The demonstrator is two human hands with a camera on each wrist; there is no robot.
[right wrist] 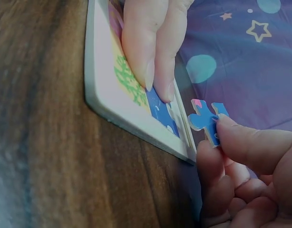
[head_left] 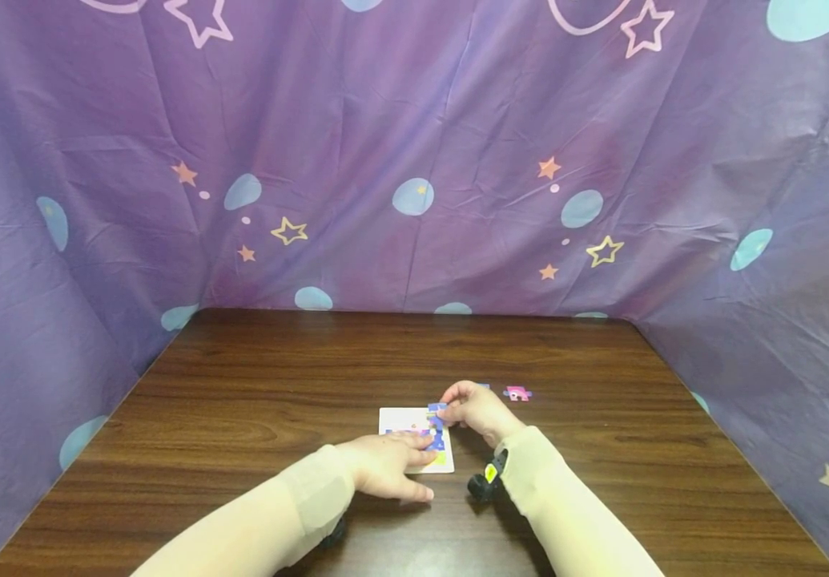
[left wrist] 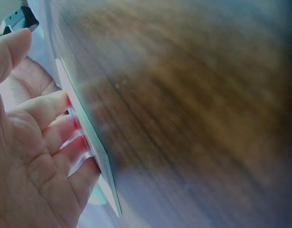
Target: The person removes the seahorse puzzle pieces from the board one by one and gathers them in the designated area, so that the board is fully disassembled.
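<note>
A white-bordered puzzle board point(head_left: 394, 417) lies on the table, partly filled with colourful pieces. My left hand point(head_left: 385, 465) rests on it with fingers spread and fairly straight, the fingertips touching its face. In the left wrist view those fingers point(left wrist: 55, 111) lie over the board's edge point(left wrist: 89, 126). Thumb and index finger of my right hand point(head_left: 482, 413) pinch a blue puzzle piece point(right wrist: 205, 121) with a small pink patch. That piece is held at the board's far right side, apart from the surface in the right wrist view. My left fingers hide part of the picture.
Beyond my right hand lies a pink puzzle piece point(head_left: 518, 393). Another piece point(head_left: 484, 385) shows only partly behind that hand. The brown wooden table point(head_left: 277, 369) is bordered by a purple patterned cloth point(head_left: 356, 240) at the back and both sides.
</note>
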